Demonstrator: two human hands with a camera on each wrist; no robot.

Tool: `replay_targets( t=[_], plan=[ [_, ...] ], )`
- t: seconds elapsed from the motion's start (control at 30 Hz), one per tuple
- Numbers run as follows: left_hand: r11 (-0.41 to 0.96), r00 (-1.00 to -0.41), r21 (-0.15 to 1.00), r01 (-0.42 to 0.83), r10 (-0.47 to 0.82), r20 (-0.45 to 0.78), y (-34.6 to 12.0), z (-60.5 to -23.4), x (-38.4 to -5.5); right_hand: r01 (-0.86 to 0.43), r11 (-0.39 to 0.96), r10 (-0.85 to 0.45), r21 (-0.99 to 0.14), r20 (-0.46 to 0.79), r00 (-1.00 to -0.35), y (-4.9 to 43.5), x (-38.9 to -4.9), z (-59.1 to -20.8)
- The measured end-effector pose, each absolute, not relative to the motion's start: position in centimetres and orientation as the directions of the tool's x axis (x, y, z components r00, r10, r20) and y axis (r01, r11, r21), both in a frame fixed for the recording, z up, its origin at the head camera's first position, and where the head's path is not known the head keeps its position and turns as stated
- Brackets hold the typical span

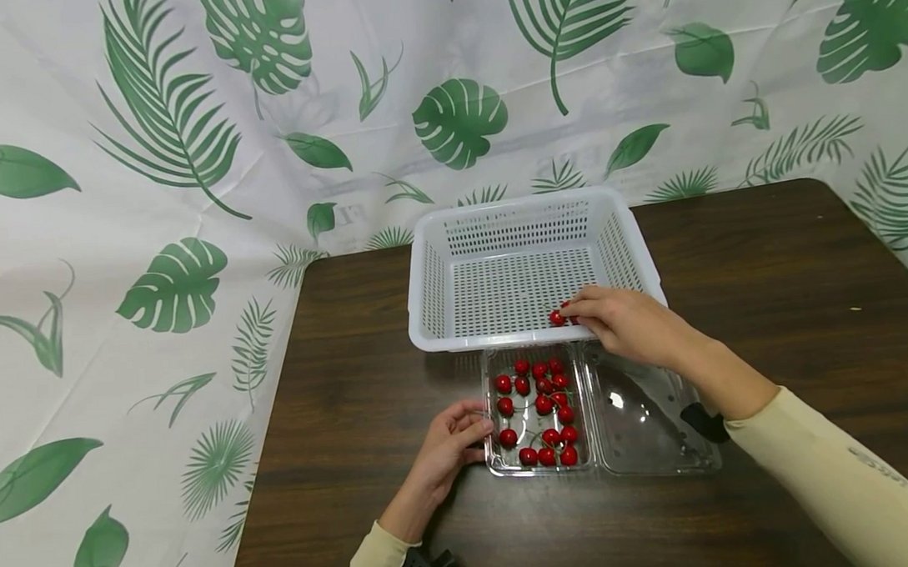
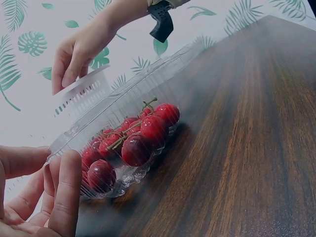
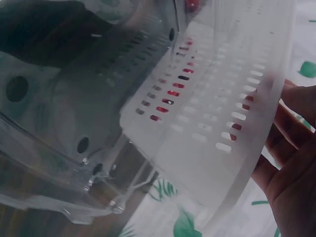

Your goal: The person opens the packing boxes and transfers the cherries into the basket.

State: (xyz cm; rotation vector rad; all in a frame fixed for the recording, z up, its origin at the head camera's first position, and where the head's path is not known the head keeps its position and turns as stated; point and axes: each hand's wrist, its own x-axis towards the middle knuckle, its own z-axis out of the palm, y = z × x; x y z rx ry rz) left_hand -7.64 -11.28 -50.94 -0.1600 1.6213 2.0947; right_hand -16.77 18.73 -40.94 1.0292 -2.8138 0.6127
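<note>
A clear plastic clamshell box (image 1: 494, 474) lies unfolded on the table, with several red cherries (image 2: 153, 129) and green stems in its left half. My left hand (image 1: 448, 446) pinches that half's left rim between thumb and fingers, also seen in the left wrist view. Behind the box stands a white perforated basket (image 1: 427, 284). My right hand (image 1: 628, 321) reaches over its front rim near the right corner, fingers curled down around a few cherries (image 1: 556, 317) just inside. The right wrist view shows the fingers (image 3: 291, 123) partly hidden behind the basket's wall.
The box's transparent lid (image 1: 639, 427) lies flat on the right, beneath my right forearm. Dark wood table (image 1: 761, 264) extends to both sides. A white curtain with green leaves (image 1: 374, 153) hangs behind and along the left edge.
</note>
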Motion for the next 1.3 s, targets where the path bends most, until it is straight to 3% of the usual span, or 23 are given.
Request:
replay_targets(
  t=[0.27,0.5,0.7,0.83,1.07,1.3],
  plan=[
    [-0.185,-0.876,0.881,-0.436,0.309,-0.369,-11.3,-50.9,-7.6,-0.602,0.718,-0.581,-0.349,0.175,-0.795,18.9,-17.0,-41.5],
    [-0.183,-0.874,0.879,-0.441,0.308,-0.375,-11.3,-51.0,-7.7,-0.600,0.758,-0.552,-0.254,0.240,-0.799,18.8,-16.6,-41.3],
    [-0.179,-0.873,0.878,-0.443,0.309,-0.378,-11.4,-51.0,-7.7,-0.675,0.718,-0.572,-0.169,0.408,-0.711,17.4,-15.4,-40.8],
    [-0.184,-0.874,0.879,-0.440,0.311,-0.372,-11.4,-51.1,-7.8,-0.746,0.652,-0.632,-0.134,0.449,-0.632,15.9,-14.2,-40.9],
    [-0.187,-0.881,0.885,-0.427,0.308,-0.360,-11.4,-51.4,-7.7,-0.834,0.550,-0.791,-0.048,0.293,-0.538,14.0,-12.4,-42.9],
    [-0.199,-0.878,0.875,-0.441,0.300,-0.374,-11.4,-51.3,-7.7,-0.832,0.546,-0.836,0.101,0.127,-0.533,13.1,-11.7,-45.1]
  ],
)
